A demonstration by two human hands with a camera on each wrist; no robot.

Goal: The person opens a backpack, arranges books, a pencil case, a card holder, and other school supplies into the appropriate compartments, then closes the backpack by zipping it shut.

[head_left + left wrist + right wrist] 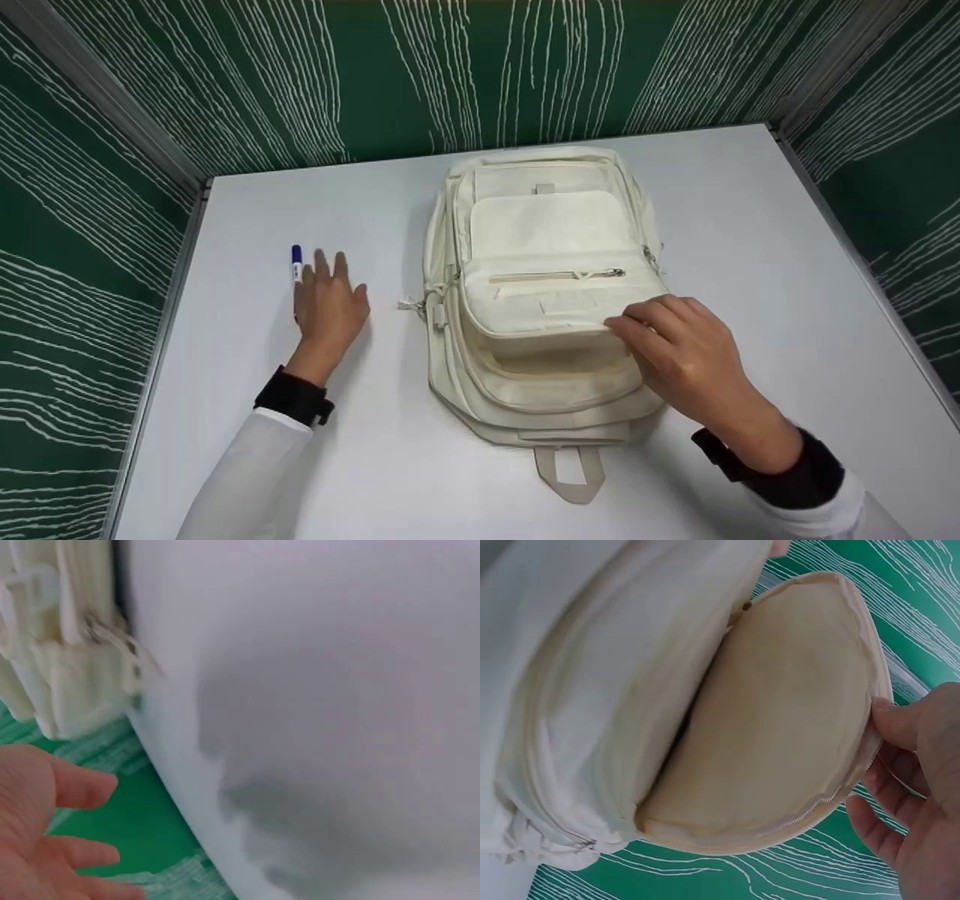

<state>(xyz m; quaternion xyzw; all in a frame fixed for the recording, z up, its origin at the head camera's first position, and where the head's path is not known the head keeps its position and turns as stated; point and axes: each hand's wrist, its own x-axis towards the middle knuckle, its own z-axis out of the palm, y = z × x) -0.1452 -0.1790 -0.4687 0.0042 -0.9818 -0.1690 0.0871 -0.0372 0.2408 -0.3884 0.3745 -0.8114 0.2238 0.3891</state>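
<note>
A cream backpack (pixel 551 225) lies on the white table, its top handle toward me. My right hand (pixel 682 356) pinches the edge of its unzipped front flap (pixel 540 315) between thumb and fingers and holds it up. In the right wrist view the flap's pale lining (pixel 780 705) and zipper edge show, with the right hand (pixel 922 780) at that edge. To the left, my left hand (pixel 330 307) is spread over the table beside a marker (pixel 297 259) with a blue cap; the hand hides the marker's lower part. The left wrist view shows the left hand (pixel 45 832) with extended fingers.
The white table (pixel 247 435) carries the bag in its middle. Green panels (pixel 480 75) with white wavy lines enclose the back and sides. A zipper pull (pixel 411 304) sticks out from the bag's left side.
</note>
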